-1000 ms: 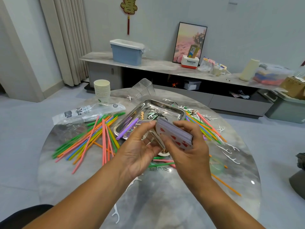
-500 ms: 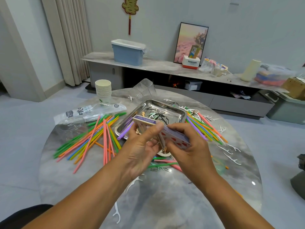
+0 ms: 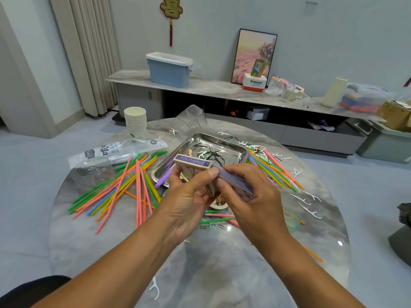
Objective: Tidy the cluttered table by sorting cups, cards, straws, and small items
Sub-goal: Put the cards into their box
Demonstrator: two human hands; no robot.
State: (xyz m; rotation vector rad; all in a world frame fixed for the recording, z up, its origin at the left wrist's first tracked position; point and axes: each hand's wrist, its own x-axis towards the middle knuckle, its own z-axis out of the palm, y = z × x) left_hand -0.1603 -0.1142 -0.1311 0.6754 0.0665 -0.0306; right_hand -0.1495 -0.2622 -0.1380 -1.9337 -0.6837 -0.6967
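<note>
Over the middle of the round marble table point(image 3: 213, 274) my left hand point(image 3: 189, 201) holds a purple card box point(image 3: 192, 163) with its mouth toward the right. My right hand point(image 3: 251, 196) grips a deck of playing cards point(image 3: 235, 185), red pips showing, its end touching the box's mouth. Behind my hands lies a steel tray point(image 3: 235, 150) with black clips, floss picks and a purple straw. Coloured straws point(image 3: 124, 185) spread at the left, and another bunch of straws point(image 3: 273, 167) lies right of the tray. A stack of paper cups point(image 3: 135, 121) stands at the far left.
A clear plastic cup point(image 3: 192, 120) lies behind the tray, a clear lid point(image 3: 93, 171) and a printed plastic bag point(image 3: 115, 151) at the left. White floss picks point(image 3: 308, 206) scatter along the right edge, one more floss pick point(image 3: 154, 290) near the front. A low sideboard point(image 3: 222, 90) runs along the wall.
My left hand has turned the card box up into view and brought it against the deck. My right hand has lowered the deck toward the box's mouth.
</note>
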